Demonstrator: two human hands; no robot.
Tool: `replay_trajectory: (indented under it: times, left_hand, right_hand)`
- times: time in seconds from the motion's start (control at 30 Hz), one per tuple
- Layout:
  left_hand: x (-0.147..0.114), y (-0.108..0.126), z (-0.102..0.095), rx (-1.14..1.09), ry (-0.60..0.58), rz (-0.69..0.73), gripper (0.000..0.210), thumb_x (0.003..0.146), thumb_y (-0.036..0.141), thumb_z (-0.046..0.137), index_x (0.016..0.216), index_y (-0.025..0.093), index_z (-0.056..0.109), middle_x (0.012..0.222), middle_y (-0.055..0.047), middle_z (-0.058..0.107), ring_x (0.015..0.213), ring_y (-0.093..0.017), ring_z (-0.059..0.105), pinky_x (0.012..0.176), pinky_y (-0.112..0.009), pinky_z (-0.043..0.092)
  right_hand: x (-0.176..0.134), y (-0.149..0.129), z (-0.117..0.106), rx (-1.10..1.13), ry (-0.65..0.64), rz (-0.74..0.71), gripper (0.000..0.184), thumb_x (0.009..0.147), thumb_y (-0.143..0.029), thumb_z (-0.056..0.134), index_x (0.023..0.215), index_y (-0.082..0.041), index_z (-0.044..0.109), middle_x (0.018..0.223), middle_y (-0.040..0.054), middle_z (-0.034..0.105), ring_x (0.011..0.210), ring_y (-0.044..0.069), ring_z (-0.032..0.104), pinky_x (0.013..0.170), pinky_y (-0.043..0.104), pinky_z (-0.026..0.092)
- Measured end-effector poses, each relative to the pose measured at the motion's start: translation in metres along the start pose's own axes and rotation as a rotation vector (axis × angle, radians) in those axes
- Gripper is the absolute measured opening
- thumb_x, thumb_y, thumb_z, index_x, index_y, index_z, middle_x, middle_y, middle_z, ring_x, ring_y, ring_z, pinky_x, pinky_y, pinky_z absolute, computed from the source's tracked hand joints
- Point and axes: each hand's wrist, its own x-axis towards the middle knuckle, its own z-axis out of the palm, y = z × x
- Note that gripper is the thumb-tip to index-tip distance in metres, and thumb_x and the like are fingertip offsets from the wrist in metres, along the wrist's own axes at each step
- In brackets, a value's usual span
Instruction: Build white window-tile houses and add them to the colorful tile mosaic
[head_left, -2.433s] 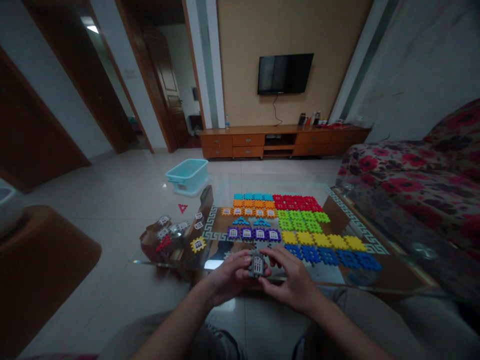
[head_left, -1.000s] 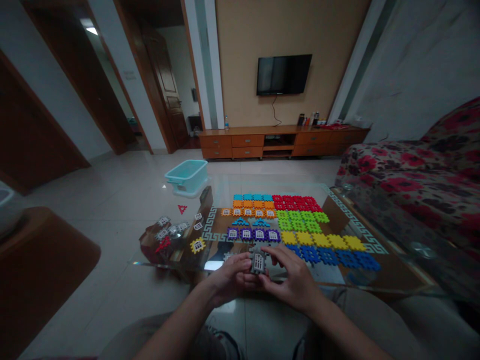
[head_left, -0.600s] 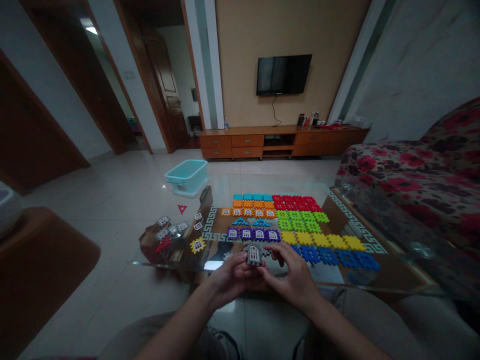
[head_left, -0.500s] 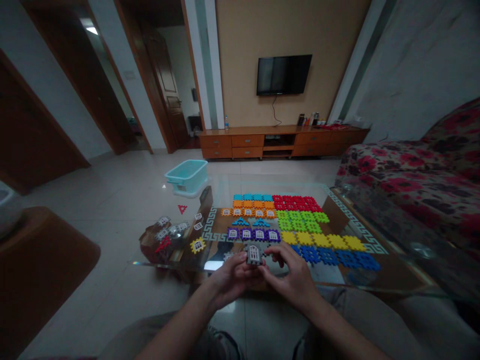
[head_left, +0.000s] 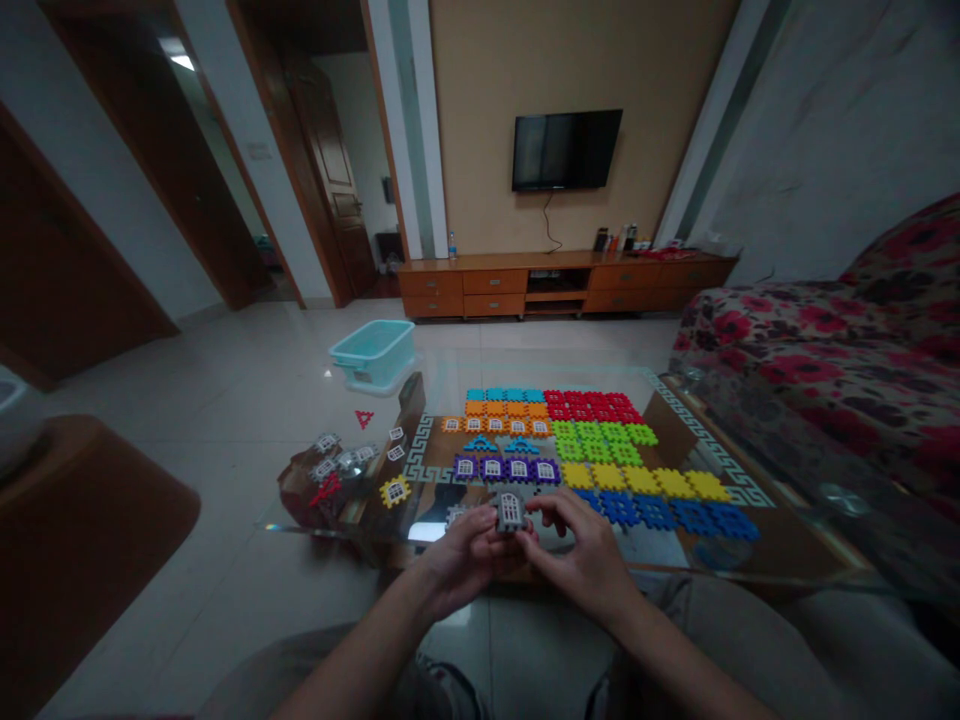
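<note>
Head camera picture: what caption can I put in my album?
Left hand holds a gray window block, right hand close beside it, at a glass table with rows of colorful tiles.

Head view: forward, down over near glass table (head_left: 673, 440), toward television (head_left: 567, 150).

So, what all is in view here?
Television: one, black, far wall
Cabinet: one, brown, beneath television
Small items: several, mixed colours, on cabinet
Sofa: one, pink-flowered, right
Doorways: at least two, brown-framed, left
Rounded furniture: one, brown, left edge
Table: one, clear glass, before the person
Tub: one, turquoise, near table's far left corner
Plain notched tiles: many, at least six colours, in rows on table
Window tiles: at least ten, orange, purple, yellow, on table
Triangular pieces: at least three, blue and red, on table
Scattered pieces: several, grey, white, red, table's left end
Window block: one, grey, centre front
Left hand: one, bare, holding block
Right hand: one, bare, beside block; contact unclear
</note>
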Motion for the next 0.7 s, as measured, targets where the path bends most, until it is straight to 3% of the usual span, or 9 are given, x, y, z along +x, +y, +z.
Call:
replay_trajectory:
  times: [0.7]
  left_hand:
    - [0.0004,0.0009,0.0,0.059,-0.069,0.032,0.04,0.083,0.033,0.075,0.115,0.013,0.062,0.108,-0.014,0.071,0.105,-0.025,0.068,0.099,-0.038,0.046]
  right_hand:
    - [-0.0002,-0.0013,-0.0003,-0.005,-0.03,-0.003,0.017,0.078,-0.021,0.064,0.096,-0.022,0.067,0.074,0.0001,0.06,0.066,0.017,0.056,0.06,0.028,0.046]
